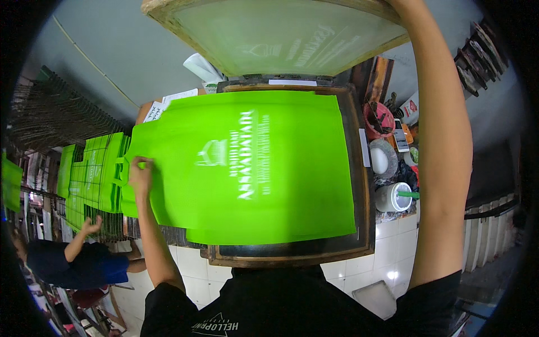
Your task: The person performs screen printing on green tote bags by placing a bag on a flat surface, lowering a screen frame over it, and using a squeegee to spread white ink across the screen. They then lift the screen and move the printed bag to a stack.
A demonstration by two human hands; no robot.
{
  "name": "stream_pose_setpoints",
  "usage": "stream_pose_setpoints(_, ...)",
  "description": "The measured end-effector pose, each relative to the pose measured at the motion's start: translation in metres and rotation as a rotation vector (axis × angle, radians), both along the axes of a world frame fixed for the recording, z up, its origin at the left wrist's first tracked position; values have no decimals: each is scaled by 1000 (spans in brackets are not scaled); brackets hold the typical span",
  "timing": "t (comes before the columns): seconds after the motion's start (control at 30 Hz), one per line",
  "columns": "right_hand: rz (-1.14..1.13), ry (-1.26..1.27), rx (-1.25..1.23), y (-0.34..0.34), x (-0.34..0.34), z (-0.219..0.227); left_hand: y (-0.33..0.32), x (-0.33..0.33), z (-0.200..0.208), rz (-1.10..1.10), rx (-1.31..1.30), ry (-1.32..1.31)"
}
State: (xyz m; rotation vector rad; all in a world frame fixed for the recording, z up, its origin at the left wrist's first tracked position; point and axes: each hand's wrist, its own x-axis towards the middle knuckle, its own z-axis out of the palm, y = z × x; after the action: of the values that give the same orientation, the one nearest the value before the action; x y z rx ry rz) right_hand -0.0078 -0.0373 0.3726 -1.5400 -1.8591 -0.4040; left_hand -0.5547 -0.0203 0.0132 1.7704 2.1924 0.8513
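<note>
A bright green fabric bag (pixel 303 168) with white print lies flat on a dark, wood-edged printing board (pixel 368 224) in front of me. My left hand (pixel 140 175) is at its left side, near the handle, thumb and fingers pinched on the green fabric. Above the board's far edge, a wooden-framed printing screen (pixel 224 33) is tilted up, with pale mesh and a faint design. My right arm stretches up to the screen's right corner. Of my right hand (pixel 400 3) only a sliver shows at the upper picture edge, against the frame, and its fingers are out of view.
Further left, green bags (pixel 101 168) lie on a wire rack (pixel 73 112). A person (pixel 73 261) in dark clothes is beside it, one hand raised. Right of the board stand a red tub (pixel 379 118), a phone (pixel 401 139) and a white pot (pixel 393 197) with a green handle.
</note>
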Motion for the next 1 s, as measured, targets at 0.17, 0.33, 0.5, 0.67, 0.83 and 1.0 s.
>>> stream_pose_setpoints(0.17,-32,-42,22,-12,6,10,10,125,15,-183,347,-76)
stream_pose_setpoints(0.33,39,-39,44,4,15,6,-1,345,-17,-918,-4,-141)
stream_pose_setpoints(0.5,64,-80,28,4,15,8,50,482,-41,-995,89,153)
stream_pose_setpoints(0.67,81,-85,16,-4,22,7,65,525,-4,-1014,-78,285)
stream_pose_setpoints(0.83,85,-94,18,-6,21,7,75,507,-31,-1133,293,67)
stream_pose_setpoints(1.0,77,-151,61,14,26,8,86,514,-54,-1244,139,-71)
